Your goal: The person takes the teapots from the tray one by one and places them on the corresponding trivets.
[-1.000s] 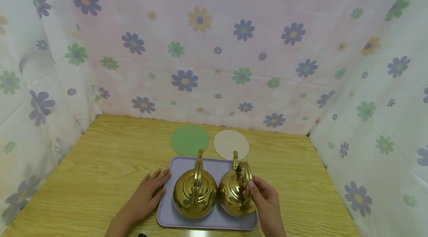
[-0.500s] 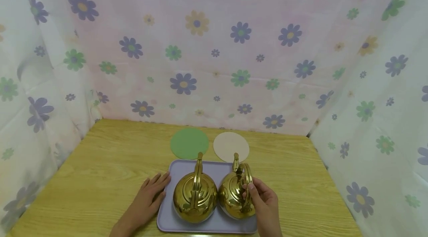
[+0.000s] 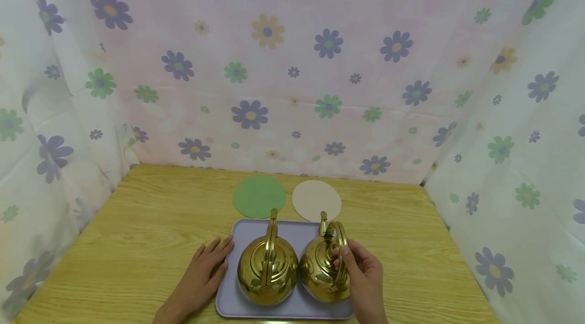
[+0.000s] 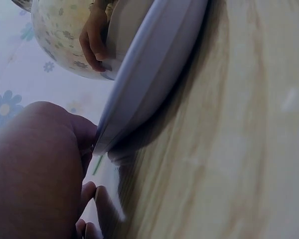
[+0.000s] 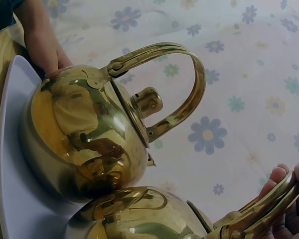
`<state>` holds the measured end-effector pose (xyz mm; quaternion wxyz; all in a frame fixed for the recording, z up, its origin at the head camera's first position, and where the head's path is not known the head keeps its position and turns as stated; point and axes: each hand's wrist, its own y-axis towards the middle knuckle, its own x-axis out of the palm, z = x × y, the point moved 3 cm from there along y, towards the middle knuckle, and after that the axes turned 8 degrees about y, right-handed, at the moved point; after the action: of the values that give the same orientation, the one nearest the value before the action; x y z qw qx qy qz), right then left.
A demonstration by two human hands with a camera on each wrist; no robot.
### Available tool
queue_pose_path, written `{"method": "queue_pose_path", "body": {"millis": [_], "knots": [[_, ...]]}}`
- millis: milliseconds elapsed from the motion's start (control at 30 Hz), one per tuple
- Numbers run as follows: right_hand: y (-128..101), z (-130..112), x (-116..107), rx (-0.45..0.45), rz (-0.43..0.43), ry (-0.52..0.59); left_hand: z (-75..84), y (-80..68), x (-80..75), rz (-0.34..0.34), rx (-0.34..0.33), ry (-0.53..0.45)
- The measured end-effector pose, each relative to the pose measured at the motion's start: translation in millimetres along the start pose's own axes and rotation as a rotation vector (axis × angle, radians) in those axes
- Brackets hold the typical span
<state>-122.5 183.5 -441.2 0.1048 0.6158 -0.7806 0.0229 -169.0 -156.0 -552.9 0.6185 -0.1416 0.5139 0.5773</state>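
Two shiny gold kettles stand side by side on a pale purple tray. The left kettle has its handle upright, spout pointing to the back. My right hand pinches the handle of the right kettle between thumb and fingers; that handle leans to the right. In the right wrist view the thumb and fingers meet around the top of the handle. My left hand lies with fingers extended at the tray's left edge. In the left wrist view, the left hand touches the tray rim.
Behind the tray, a green round mat and a cream round mat lie on the wood-grain table. Flowered curtains close off the back and both sides.
The head view has tilted slightly, so the scene sits a little lower in it. Both hands keep their places at the tray and at the right kettle's handle.
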Motion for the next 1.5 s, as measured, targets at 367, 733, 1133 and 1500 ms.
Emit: {"method": "queue_pose_path", "body": {"millis": [367,733,1133,1500], "knots": [[5,-3,3,-0.047,-0.014,0.005,-1.3,-0.7,-0.5,0.015,0.022,0.013],[8,-5,3,-0.053,0.000,-0.004,-0.4,0.0,2.0,0.010,0.020,0.002],[14,-2,5,-0.099,-0.003,0.007,0.6,0.8,-1.4,-0.025,-0.014,0.002],[18,0,4,-0.122,-0.002,0.021,-0.6,-1.6,0.8,-0.036,-0.021,-0.015]]}}
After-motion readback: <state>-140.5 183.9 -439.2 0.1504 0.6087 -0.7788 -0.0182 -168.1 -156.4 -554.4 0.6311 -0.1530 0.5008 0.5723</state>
